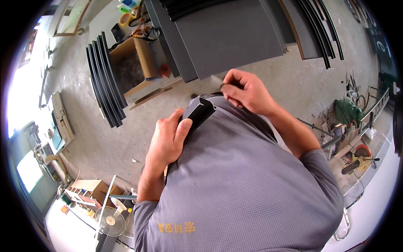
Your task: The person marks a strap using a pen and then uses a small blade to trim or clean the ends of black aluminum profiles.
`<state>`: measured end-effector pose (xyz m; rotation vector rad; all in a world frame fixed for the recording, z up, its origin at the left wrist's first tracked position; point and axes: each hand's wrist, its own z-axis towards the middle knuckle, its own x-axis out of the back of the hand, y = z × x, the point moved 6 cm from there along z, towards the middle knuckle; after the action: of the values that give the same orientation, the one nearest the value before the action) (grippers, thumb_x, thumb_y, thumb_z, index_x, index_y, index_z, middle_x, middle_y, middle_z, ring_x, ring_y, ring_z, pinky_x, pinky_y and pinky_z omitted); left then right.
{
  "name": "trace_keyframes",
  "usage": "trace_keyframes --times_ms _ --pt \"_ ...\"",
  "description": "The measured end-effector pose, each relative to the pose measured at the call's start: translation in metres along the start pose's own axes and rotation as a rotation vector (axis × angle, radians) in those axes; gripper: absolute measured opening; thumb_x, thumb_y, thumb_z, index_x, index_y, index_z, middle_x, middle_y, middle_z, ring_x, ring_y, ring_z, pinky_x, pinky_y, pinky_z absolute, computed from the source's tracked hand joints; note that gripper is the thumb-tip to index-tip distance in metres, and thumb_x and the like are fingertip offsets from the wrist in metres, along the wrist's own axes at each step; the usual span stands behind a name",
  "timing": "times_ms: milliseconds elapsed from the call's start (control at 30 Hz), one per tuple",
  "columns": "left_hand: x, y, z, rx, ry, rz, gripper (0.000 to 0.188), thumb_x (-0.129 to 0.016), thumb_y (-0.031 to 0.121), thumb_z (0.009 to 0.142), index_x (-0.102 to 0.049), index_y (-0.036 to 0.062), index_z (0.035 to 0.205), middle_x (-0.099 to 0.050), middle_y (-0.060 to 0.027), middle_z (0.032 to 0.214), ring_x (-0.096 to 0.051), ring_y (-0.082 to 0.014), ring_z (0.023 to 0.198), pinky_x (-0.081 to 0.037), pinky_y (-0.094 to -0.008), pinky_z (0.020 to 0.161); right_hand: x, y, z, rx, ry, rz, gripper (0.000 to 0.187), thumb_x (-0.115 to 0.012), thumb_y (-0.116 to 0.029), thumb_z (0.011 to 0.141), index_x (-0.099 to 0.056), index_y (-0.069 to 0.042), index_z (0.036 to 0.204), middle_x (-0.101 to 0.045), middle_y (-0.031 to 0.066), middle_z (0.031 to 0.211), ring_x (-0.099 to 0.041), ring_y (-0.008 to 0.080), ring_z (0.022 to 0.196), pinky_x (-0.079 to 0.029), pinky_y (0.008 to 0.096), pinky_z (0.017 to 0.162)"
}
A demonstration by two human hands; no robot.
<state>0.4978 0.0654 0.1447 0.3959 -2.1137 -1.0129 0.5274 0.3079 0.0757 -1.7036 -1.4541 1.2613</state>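
My left hand (pixel 167 136) is wrapped round a black channel-shaped profile (pixel 200 112), thumb along its side. Its hollow end points up and to the right, close to my grey shirt (pixel 247 168). To the right and slightly farther off, my right hand (pixel 249 93) is closed with the fingers curled. From its finger side sticks out a small greyish flat piece (pixel 216 81), smeared by motion, whose kind I cannot make out. A gap separates this piece from the profile's end.
Large dark grey panels (pixel 228 38) lie ahead. At the left, long black strips (pixel 100 80) lie beside an open cardboard box (pixel 145 59); a tape roll (pixel 125 19) and a phone (pixel 117 32) are beyond. A fan (pixel 110 220) stands lower left, a cut-off saw (pixel 360 157) at the right.
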Motion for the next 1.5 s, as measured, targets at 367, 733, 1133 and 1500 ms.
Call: trace_keyframes --times_ms 367,733,1133,1500 --pt "0.002 -0.004 0.003 -0.015 0.059 -0.036 0.056 -0.051 0.05 0.11 -0.064 -0.005 0.113 -0.058 -0.0266 0.071 -0.058 -0.0452 0.066 -0.051 -0.045 0.069 -0.02 -0.029 -0.014 0.079 -0.176 0.048 0.016 -0.072 -0.013 0.105 -0.065 -0.001 0.098 -0.064 -0.0007 0.081 -0.054 0.0054 0.073 -0.044 0.0249 0.064" --pt "-0.005 -0.05 0.022 0.157 -0.243 -0.416 0.066 -0.047 0.056 0.112 -0.068 -0.0069 0.114 -0.071 -0.0133 0.082 -0.066 -0.0212 0.079 -0.052 -0.0343 0.077 -0.019 -0.028 0.021 0.233 -0.106 -0.313 0.013 -0.074 -0.011 0.103 -0.067 -0.001 0.099 -0.066 -0.0003 0.083 -0.056 0.0072 0.079 -0.05 0.0269 0.073" --pt "-0.028 -0.058 0.049 0.235 -0.712 -0.889 0.079 -0.059 0.069 0.1 -0.068 -0.0094 0.09 -0.062 -0.0118 0.058 -0.061 -0.0175 0.04 -0.049 -0.0272 0.034 -0.023 -0.033 0.02 0.42 -0.165 -0.238 0.01 -0.074 -0.007 0.102 -0.065 -0.002 0.099 -0.064 -0.0007 0.082 -0.055 0.0061 0.075 -0.047 0.0246 0.069" --pt "-0.031 -0.067 0.043 0.286 -0.659 -0.874 0.078 -0.063 0.069 0.097 -0.07 -0.009 0.095 -0.066 -0.0141 0.066 -0.061 -0.0176 0.041 -0.046 -0.0269 0.033 -0.011 -0.035 0.027 0.461 -0.085 -0.351 0.013 -0.077 -0.006 0.098 -0.065 -0.003 0.096 -0.065 0.0033 0.082 -0.059 0.0105 0.074 -0.046 0.0286 0.065"
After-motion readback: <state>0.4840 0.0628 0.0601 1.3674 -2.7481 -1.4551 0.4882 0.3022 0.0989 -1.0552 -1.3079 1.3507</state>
